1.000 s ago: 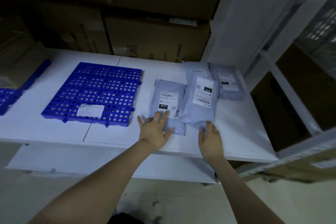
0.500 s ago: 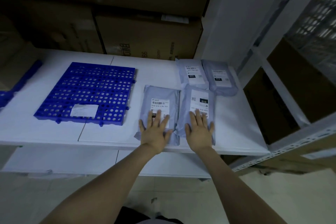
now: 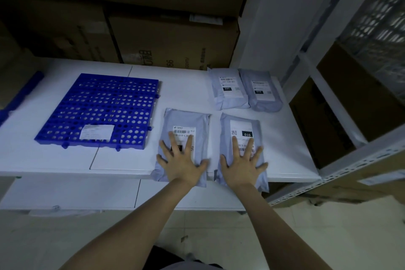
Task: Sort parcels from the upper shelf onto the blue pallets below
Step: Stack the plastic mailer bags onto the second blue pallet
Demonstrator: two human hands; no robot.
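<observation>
Grey parcels pinned flat on the white shelf (image 3: pixel 54 160)!
Left hand (image 3: pixel 183 164) presses one parcel (image 3: pixel 186 120), right hand (image 3: pixel 242 166) its neighbour (image 3: pixel 225 129), fingers spread wide.

Dim, bluish light, deep shadow over the cardboard boxes (image 3: pixel 171 35), wide-angle bending at edges

— What is reading clearly?
— The far-left parcel (image 3: pixel 230 89) is showing "231"; the far-right parcel (image 3: pixel 263 91) and the near-right parcel (image 3: pixel 241 136) are each showing "010".
— The pallet label (image 3: pixel 96 132)?
— Staying illegible.
</observation>
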